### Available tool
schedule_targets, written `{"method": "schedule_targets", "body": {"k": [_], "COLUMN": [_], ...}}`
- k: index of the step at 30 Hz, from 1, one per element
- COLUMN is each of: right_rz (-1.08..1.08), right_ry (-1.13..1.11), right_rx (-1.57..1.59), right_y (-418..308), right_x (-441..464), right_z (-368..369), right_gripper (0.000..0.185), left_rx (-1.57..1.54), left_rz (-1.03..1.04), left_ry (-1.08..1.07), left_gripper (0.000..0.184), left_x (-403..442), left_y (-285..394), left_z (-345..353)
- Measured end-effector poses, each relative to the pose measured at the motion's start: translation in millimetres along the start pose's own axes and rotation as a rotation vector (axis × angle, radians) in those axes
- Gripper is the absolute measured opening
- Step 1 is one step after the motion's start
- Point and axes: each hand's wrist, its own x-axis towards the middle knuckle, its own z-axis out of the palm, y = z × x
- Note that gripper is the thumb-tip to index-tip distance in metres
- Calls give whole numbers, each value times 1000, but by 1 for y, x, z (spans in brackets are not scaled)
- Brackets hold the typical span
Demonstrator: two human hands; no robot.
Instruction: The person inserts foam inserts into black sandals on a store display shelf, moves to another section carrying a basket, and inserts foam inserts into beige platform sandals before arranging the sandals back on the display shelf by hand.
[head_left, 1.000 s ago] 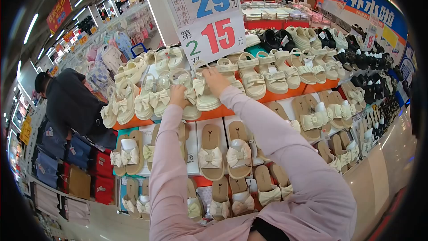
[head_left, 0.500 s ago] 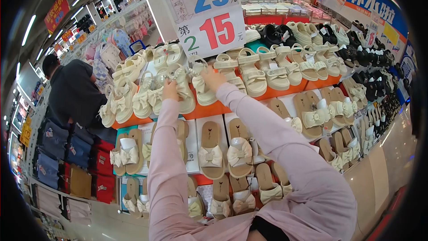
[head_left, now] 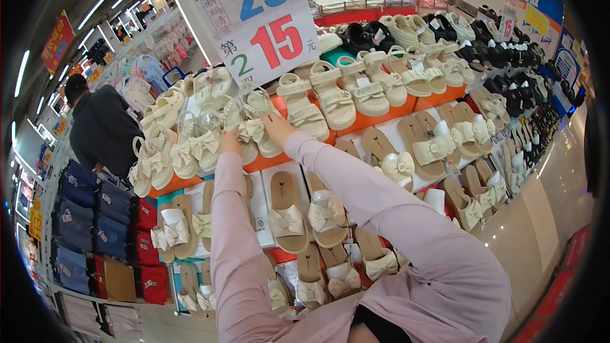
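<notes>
**Contact Check, Both Sides**

Your right hand (head_left: 278, 128) is at the pearl sandal (head_left: 255, 131), with the fingers bent against the right side of its bow; whether they grip it or merely rest on it, you cannot tell from this view. Your left hand (head_left: 230, 142) reaches up to the adjacent sandal (head_left: 232, 114), fingertips at its front (the hand itself covers part of the shoe); how far those fingers close likewise cannot be told.

Locate the pearl sandal in the upper row, below the price sign (head_left: 254, 19) (large figures 29 and 15); it sits between the adjacent sandal on its left and a strap sandal (head_left: 304, 107) on its right; orange boxes (head_left: 354, 126) show along the front of the row.

Beneath your forearms, note the bow slides (head_left: 287, 219), set out in lower rows; your pink sleeves (head_left: 236, 235) hide some of them. Behind the upper row, black clogs (head_left: 357, 37) lie to the right of the price sign; at far left, a person (head_left: 105, 127) in dark clothing is beside stacked blue garments (head_left: 76, 222), well apart from your hands.
</notes>
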Motion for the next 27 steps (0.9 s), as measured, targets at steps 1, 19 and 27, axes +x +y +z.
{"method": "schedule_targets", "body": {"k": [1, 19, 27], "right_rz": [-4, 886, 503], "right_ry": [-40, 119, -134], "right_rx": [40, 19, 4], "right_y": [1, 195, 154], "right_x": [-3, -473, -488], "right_z": [-4, -278, -231], "right_gripper": [43, 51, 61], "left_rx": [-3, -667, -362], "left_rz": [20, 15, 170], "left_ry": [5, 299, 31], "left_gripper": [64, 50, 57], "left_x": [-2, -316, -417], "left_y": [4, 136, 254], "left_z": [-1, -14, 90]}}
